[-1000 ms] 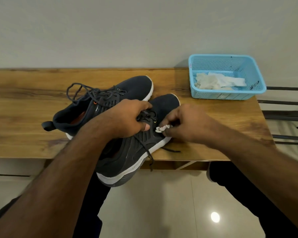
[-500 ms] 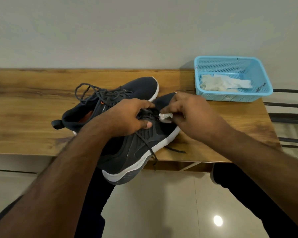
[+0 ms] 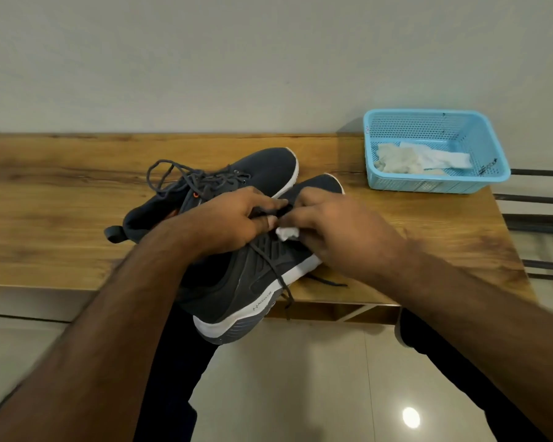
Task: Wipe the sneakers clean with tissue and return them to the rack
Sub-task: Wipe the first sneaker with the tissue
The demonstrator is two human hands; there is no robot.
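Two dark grey sneakers with white soles lie on the wooden table (image 3: 45, 218). The near sneaker (image 3: 243, 282) hangs with its heel over the table's front edge. My left hand (image 3: 233, 221) grips it across the laces and tongue. My right hand (image 3: 339, 228) pinches a small wad of white tissue (image 3: 287, 232) and presses it against the sneaker's upper beside the laces. The far sneaker (image 3: 262, 170) rests behind, its loose laces spread to the left.
A light blue plastic basket (image 3: 479, 145) with tissues in it stands at the table's back right corner against the wall. Dark metal bars (image 3: 537, 218) show to the right of the table. A glossy tiled floor and my dark-trousered legs lie below.
My right hand moved the tissue from the sole's edge up onto the upper near the laces. My left hand kept its hold on the sneaker.
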